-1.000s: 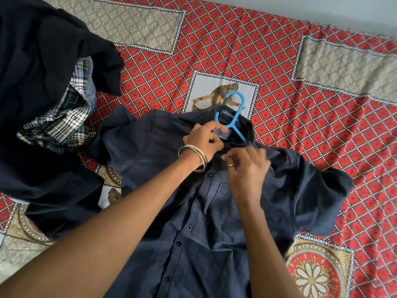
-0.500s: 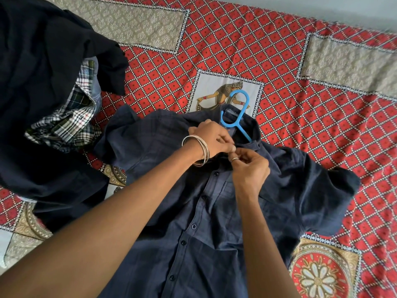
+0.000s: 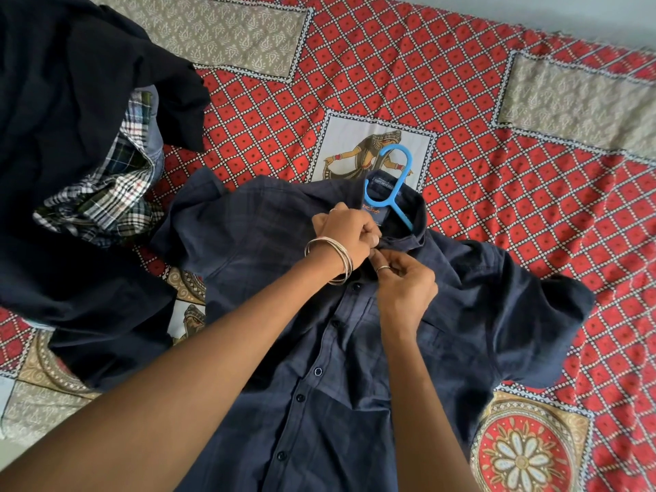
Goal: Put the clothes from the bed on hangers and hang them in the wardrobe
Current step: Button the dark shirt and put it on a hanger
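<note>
A dark navy button-up shirt (image 3: 355, 367) lies front-up on the bed. A blue plastic hanger (image 3: 392, 188) is inside it, its hook sticking out past the collar. My left hand (image 3: 346, 232), with bangles on the wrist, pinches the shirt's placket just below the collar. My right hand (image 3: 404, 282), a ring on one finger, pinches the opposite edge of the placket right beside it. The two hands touch at the top button area. The rest of the hanger is hidden under the fabric.
A heap of dark clothes (image 3: 71, 136) with a plaid shirt (image 3: 110, 193) in it lies at the left. The red patterned bedspread (image 3: 497, 143) stretches to the right and back. The bed's far edge runs along the top right.
Both hands have drawn together just below the collar and now pinch the placket at the top button. The shirt and hanger lie as before.
</note>
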